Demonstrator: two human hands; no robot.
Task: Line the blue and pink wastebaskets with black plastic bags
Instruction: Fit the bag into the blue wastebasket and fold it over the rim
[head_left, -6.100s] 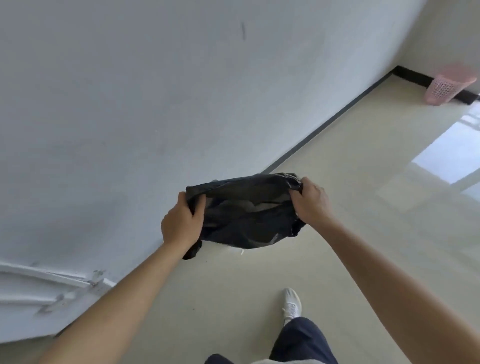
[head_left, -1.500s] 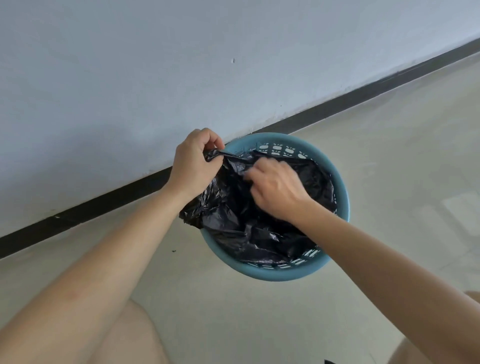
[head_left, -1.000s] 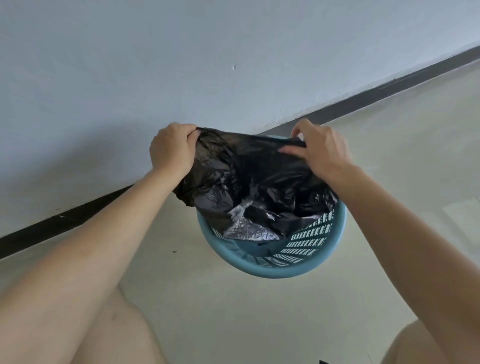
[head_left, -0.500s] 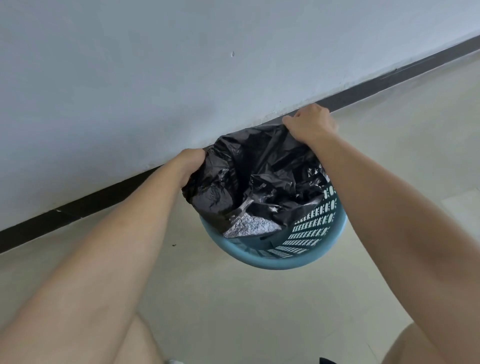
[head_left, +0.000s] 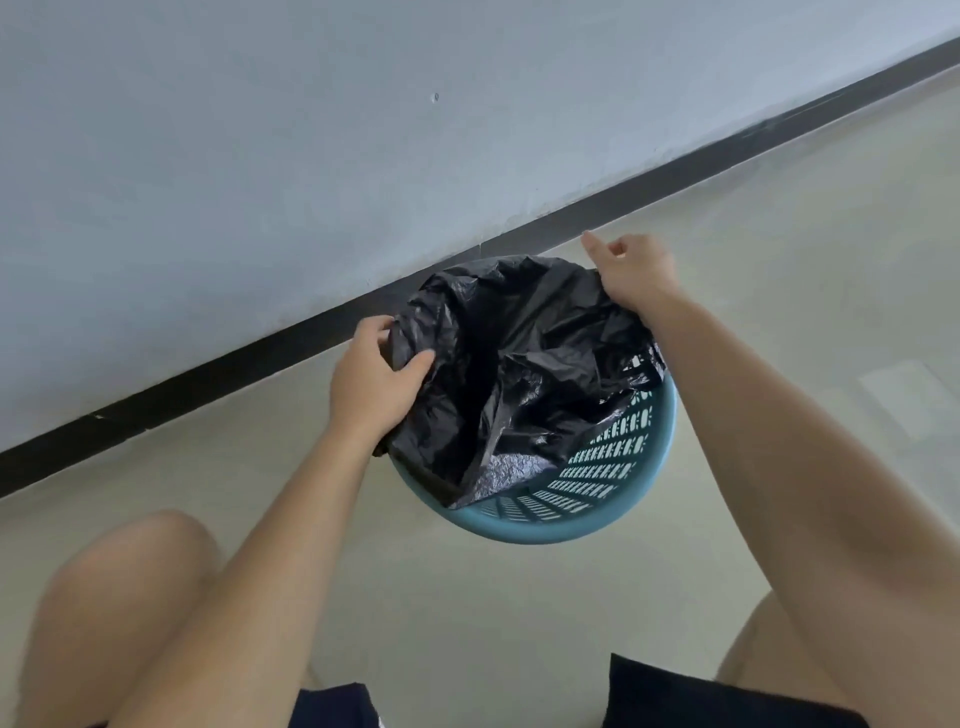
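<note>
The blue wastebasket (head_left: 597, 499) stands on the floor close to the wall, its slotted inner wall showing at the near right. A crumpled black plastic bag (head_left: 509, 364) lies in it, its mouth draped over the far and left rim. My left hand (head_left: 371, 384) grips the bag's edge at the left rim, thumb on the plastic. My right hand (head_left: 631, 270) rests at the far right rim on the bag's edge, index finger stretched out; whether it pinches the plastic I cannot tell. The pink wastebasket is out of view.
A pale wall with a black skirting board (head_left: 208, 374) runs diagonally just behind the basket. My bare knees (head_left: 130, 571) and dark shorts (head_left: 701, 696) fill the bottom of the view. Smooth beige floor (head_left: 779, 208) surrounds the basket.
The bag's mouth has come down over the far rim. My left hand has slid to the left rim and my right hand to the far right rim, spreading the bag wider.
</note>
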